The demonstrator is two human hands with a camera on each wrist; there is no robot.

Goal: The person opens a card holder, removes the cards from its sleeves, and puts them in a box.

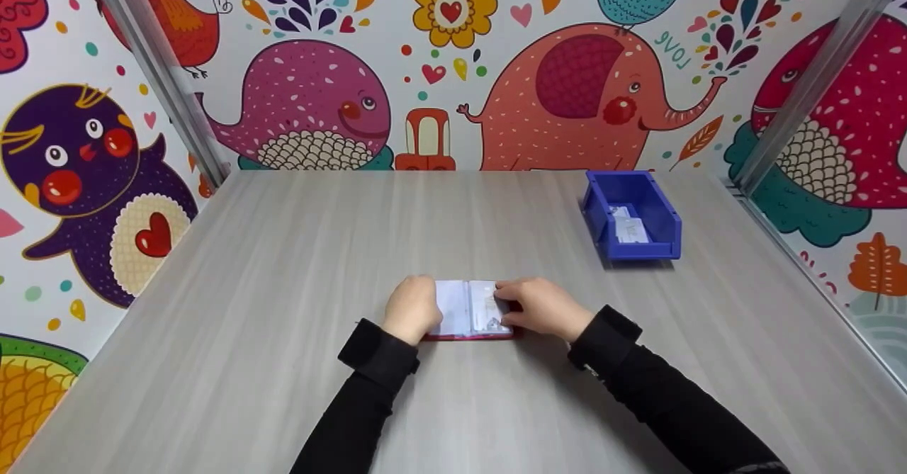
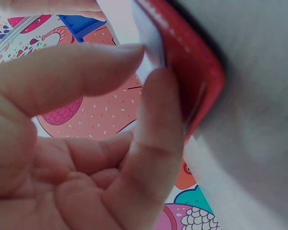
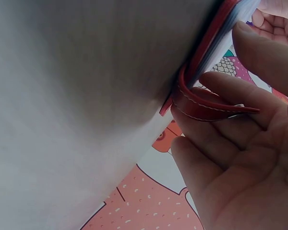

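Observation:
A red card holder (image 1: 450,309) lies spread on the table, its pale sleeve pages facing up. Printed matter shows on the right-hand page (image 1: 485,307). My left hand (image 1: 412,309) is at its left edge; in the left wrist view the thumb and index finger pinch the page edges beside the red cover (image 2: 194,72). At the right edge my right hand (image 1: 544,309) holds the holder, thumb over the pages and fingers by the side. A stitched red strap (image 3: 201,106) sticks out against these fingers in the right wrist view.
A blue bin (image 1: 643,251) stands at the back right of the table, with several white cards (image 1: 631,230) in it. Behind the wood-grain table (image 1: 319,233) rises a wall (image 1: 439,84) printed with cartoon animals, with metal posts at the corners.

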